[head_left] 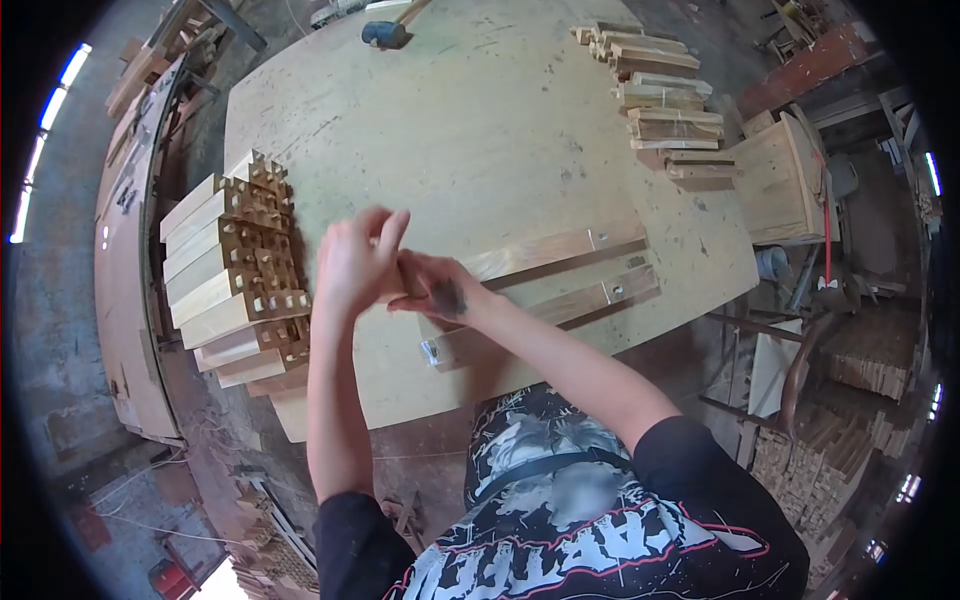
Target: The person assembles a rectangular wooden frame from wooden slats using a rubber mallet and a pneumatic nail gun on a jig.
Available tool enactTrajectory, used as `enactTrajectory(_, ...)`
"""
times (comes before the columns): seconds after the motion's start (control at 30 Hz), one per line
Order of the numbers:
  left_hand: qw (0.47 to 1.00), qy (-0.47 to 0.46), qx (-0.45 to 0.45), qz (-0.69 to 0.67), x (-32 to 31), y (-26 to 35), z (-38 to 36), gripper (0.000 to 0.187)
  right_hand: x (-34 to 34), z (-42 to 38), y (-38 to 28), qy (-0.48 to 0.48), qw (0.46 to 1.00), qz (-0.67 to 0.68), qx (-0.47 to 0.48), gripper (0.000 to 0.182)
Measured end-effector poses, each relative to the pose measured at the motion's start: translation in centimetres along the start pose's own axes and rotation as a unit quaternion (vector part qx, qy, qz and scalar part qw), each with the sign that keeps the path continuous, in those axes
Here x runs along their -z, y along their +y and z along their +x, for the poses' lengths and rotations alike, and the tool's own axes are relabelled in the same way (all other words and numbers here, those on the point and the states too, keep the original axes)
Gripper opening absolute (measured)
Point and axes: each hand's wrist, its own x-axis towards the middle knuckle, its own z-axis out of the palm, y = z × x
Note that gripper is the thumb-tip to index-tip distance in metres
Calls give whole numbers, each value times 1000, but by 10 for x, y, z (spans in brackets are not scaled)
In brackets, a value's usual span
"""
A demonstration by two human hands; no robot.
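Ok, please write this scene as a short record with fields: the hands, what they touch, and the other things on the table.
left hand: raised, fingers together, at the near end of the upper wooden rail
right hand: beside the left hand, on the same rail end; whether it grips cannot be told
second rail: lies parallel, nearer the person, with notches at both ends
stack of notched wooden pieces: on the table's left edge
mallet: far side of the table
small wooden pieces: in a row at the far right
table: pale, rounded board

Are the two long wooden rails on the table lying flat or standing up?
Lying flat: both rails rest lengthwise on the table.
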Motion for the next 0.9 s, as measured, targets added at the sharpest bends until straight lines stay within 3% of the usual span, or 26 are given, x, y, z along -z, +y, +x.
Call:
enactTrajectory(0.07, 998, -26, -23, 48, 0, 5, 6, 33, -2, 3, 1, -11, 999, 9, -35, 68)
enactTrajectory(0.1, 998, -9, -39, 46, -5, 4, -5, 32, -15, -4, 5, 20, 976, 215, 13, 65)
enactTrajectory(0.13, 997, 10, -57, 43, -9, 2, -16, 30, -23, -9, 12, 24, 943, 333, 2, 63)
enactTrajectory(0.17, 997, -13, -56, 47, -11, -2, -31, 29, -29, -13, 17, 25, 931, 363, -26, 62)
enactTrajectory(0.3, 998, 10, -50, 36, -9, -1, -7, 24, -17, -5, 14, 87, 992, 84, 41, 57)
enactTrajectory(0.33, 998, 9, -58, 38, -7, -2, -10, 24, -24, -5, 15, 95, 991, 82, 43, 57)
enactTrajectory(0.4, 997, -3, -67, 39, -6, 3, -18, 28, -36, -3, 27, 84, 954, 278, 80, 57)
enactTrajectory(0.43, 999, -12, -50, -4, -8, 3, -25, 28, -38, -5, 29, 69, 973, 213, 62, 58)
enactTrajectory(0.5, 999, -12, -40, -7, -9, 6, -27, 31, -43, -7, 30, 46, 918, 392, 26, 62)
enactTrajectory(0.57, 999, -2, -51, 2, -9, 6, -24, 33, -35, -8, 30, 44, 933, 355, 36, 66)
enactTrajectory(0.6, 998, 2, -58, 6, -9, 6, -22, 34, -27, -11, 29, 62, 982, 167, 63, 68)
enactTrajectory(0.63, 999, 3, -51, 7, -7, 9, -24, 36, -19, -17, 32, 114, 990, -15, 81, 69)
enactTrajectory(0.67, 999, 14, -35, -6, -7, 14, -27, 30, -7, -29, 39, 133, 979, -99, 117, 75)
enactTrajectory(0.8, 994, 66, -63, -57, -12, 8, -28, 30, 81, -107, 62, 225, 968, -111, 1, 69)
enactTrajectory(0.9, 980, 163, -90, -72, -17, 8, -29, 23, 163, -170, 126, 404, 903, -115, -89, 50)
